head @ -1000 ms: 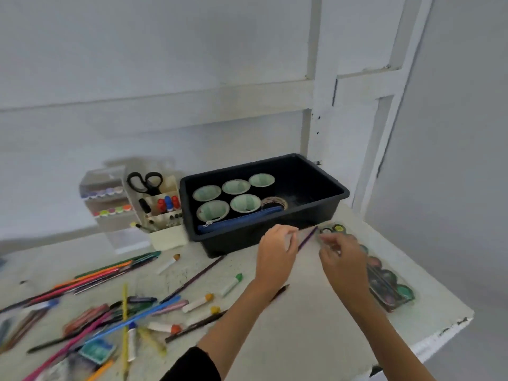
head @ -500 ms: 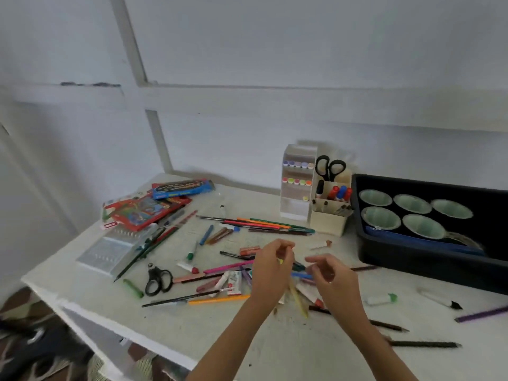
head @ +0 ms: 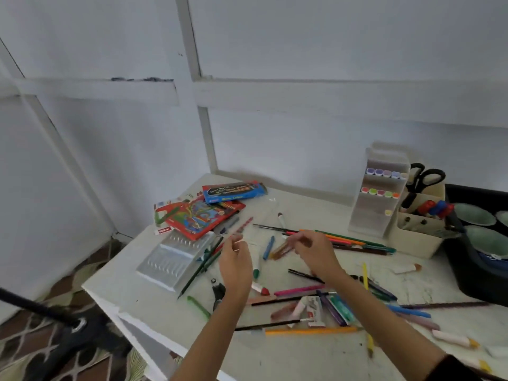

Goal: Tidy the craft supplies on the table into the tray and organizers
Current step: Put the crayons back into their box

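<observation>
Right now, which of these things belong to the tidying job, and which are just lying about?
Part of the job:
black tray, tiered marker organizer, beige pen caddy, red pencil box, blue box, small scissors, and loose pens such as the orange pencil.

Just lying about:
black pole, patterned floor covering.
</observation>
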